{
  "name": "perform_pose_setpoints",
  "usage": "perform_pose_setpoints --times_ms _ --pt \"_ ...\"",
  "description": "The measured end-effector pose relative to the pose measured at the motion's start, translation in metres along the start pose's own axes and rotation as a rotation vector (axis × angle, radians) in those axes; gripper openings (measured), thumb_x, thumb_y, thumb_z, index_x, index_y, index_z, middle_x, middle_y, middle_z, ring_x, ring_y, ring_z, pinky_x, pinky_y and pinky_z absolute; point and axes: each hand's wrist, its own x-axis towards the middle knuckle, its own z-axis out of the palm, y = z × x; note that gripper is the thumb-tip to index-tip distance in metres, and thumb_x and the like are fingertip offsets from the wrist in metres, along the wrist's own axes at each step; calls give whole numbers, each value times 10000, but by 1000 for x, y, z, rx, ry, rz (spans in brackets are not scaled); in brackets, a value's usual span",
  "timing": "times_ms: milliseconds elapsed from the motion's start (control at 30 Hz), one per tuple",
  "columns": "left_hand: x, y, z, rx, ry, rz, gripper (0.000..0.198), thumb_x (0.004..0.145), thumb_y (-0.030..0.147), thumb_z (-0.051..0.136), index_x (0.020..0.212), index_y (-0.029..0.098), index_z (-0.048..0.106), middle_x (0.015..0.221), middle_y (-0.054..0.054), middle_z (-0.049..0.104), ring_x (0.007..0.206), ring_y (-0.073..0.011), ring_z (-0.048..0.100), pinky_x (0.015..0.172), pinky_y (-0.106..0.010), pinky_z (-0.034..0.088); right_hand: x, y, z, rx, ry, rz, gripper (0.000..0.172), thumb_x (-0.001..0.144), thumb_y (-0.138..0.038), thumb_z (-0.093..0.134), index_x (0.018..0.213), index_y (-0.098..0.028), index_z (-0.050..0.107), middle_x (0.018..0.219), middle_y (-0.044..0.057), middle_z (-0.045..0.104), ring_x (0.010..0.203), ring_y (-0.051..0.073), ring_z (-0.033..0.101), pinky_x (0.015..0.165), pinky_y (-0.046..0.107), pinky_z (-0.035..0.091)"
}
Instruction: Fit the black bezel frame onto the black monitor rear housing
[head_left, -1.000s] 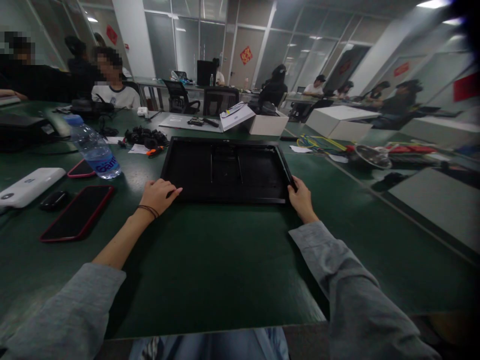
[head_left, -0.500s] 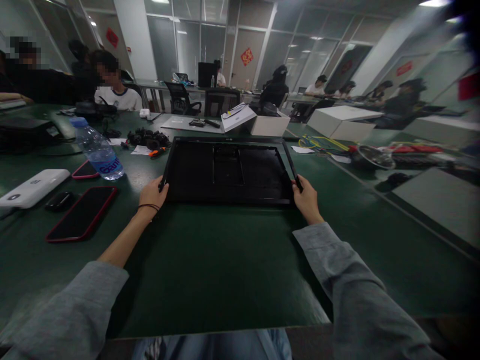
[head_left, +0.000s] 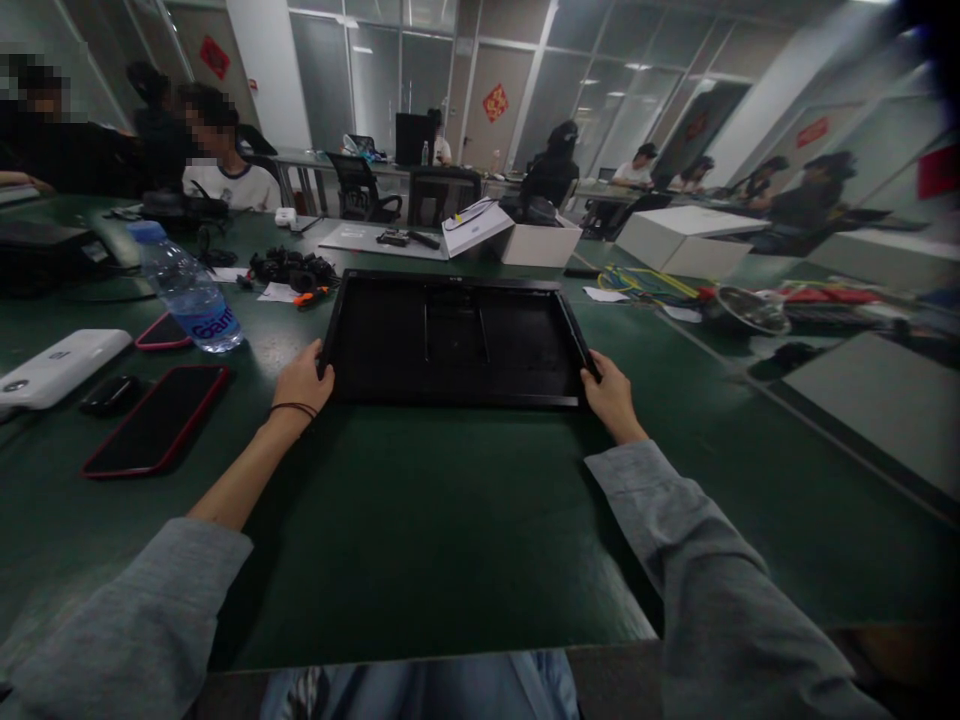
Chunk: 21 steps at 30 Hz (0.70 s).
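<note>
Black frame (head_left: 457,340) on the green table (head_left: 450,520), straight ahead of the person, held at both near corners.
From the left, a white power bank (head_left: 60,365), a red-cased phone (head_left: 157,418) and a water bottle (head_left: 187,290) sit well aside, probably to leave working room; the bottle's blue label seems to begin "Gan", and the rest is unreadable. The left hand (head_left: 302,380) is closed on the near left corner with the thumb over the rim, and the right hand (head_left: 611,395) clasps the near right corner. A grip at each end likely steadies so wide a piece. Writing on the white box (head_left: 536,243) behind is too small to read.
</note>
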Motion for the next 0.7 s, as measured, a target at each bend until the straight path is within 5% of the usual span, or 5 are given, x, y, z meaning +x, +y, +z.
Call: perform_pose_setpoints --times_ms 367,700 --pt "11 -19 -11 2 14 -158 553 897 354 522 1384 115 629 1259 -165 707 1146 -303 661 1036 -425 500 -9 -21 7 23 -34 -63 540 851 -298 575 1364 -139 627 1276 173 717 1223 326 669 1100 530 505" --pt "9 -21 -15 157 11 -112 540 981 461 420 1357 154 656 1240 -201 691 1147 -367 647 949 -477 522 -13 -32 11 -22 -24 -55 514 889 -342 532 1349 -137 633 1173 184 744 1118 327 698 1015 523 539"
